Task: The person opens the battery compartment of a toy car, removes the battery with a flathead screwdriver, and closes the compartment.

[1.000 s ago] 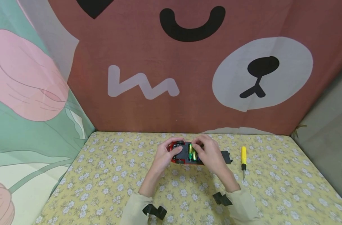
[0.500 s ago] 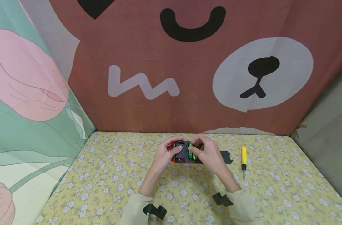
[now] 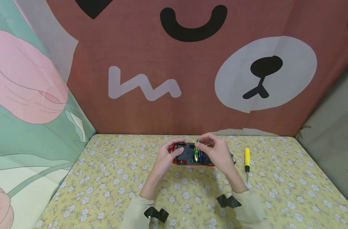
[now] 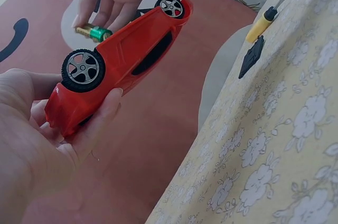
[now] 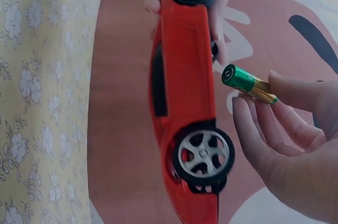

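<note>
- The table (image 3: 116,190) is patterned with white flowers on yellow.
- Toward its right edge, a yellow-handled screwdriver (image 3: 247,160) is laid.
- Beside that, a flat black piece (image 4: 252,57) is placed.

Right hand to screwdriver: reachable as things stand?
Probably yes: the screwdriver lies uncovered on the table, to the right of the right hand. But that hand pinches a battery, so it would likely need to release it first.
</note>
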`<state>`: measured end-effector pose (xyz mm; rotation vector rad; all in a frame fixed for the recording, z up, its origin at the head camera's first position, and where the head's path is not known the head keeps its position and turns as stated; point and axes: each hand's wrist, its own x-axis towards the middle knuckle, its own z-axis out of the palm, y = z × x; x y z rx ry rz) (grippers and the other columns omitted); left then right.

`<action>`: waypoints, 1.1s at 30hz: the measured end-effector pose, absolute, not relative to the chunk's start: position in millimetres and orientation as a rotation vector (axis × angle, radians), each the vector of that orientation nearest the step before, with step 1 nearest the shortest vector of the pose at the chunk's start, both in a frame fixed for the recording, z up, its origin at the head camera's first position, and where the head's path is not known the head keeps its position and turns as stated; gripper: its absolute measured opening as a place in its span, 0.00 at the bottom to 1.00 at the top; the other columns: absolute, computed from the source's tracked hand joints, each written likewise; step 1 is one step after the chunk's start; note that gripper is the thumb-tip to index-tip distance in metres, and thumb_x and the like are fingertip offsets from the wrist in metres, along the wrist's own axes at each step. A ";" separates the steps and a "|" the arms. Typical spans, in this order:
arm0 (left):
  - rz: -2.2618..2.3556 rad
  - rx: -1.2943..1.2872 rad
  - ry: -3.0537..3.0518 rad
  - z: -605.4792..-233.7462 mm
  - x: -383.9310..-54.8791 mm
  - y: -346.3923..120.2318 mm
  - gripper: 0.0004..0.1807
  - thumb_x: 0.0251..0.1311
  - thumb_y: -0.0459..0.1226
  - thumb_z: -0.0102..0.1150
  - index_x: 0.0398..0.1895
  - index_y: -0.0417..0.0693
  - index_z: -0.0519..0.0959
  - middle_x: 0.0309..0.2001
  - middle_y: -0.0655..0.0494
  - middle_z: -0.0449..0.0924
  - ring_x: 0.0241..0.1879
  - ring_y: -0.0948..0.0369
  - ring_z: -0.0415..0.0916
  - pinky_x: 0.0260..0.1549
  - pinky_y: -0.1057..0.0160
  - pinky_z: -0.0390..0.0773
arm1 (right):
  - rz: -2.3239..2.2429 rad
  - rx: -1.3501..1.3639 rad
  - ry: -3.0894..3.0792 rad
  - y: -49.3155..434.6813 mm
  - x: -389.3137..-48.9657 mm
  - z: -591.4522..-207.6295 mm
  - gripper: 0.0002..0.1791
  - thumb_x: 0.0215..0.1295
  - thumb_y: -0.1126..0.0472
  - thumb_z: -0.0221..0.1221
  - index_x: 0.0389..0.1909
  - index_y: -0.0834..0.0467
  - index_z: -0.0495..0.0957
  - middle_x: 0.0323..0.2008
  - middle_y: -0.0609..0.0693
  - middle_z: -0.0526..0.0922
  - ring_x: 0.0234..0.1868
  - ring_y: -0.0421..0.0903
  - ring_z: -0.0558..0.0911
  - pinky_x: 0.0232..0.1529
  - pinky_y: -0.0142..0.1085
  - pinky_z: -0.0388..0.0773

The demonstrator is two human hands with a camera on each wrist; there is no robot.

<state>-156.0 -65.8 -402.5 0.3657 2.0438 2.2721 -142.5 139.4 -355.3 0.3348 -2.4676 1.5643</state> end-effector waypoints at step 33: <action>2.328 0.310 1.998 -400.6 -156.8 -73.6 0.21 0.70 0.29 0.60 0.64 0.36 0.78 0.62 0.42 0.76 0.52 0.53 0.77 0.44 0.59 0.83 | 1.867 0.171 -2.247 185.6 -154.8 -353.1 0.16 0.74 0.61 0.64 0.53 0.70 0.81 0.46 0.60 0.83 0.40 0.40 0.83 0.35 0.41 0.87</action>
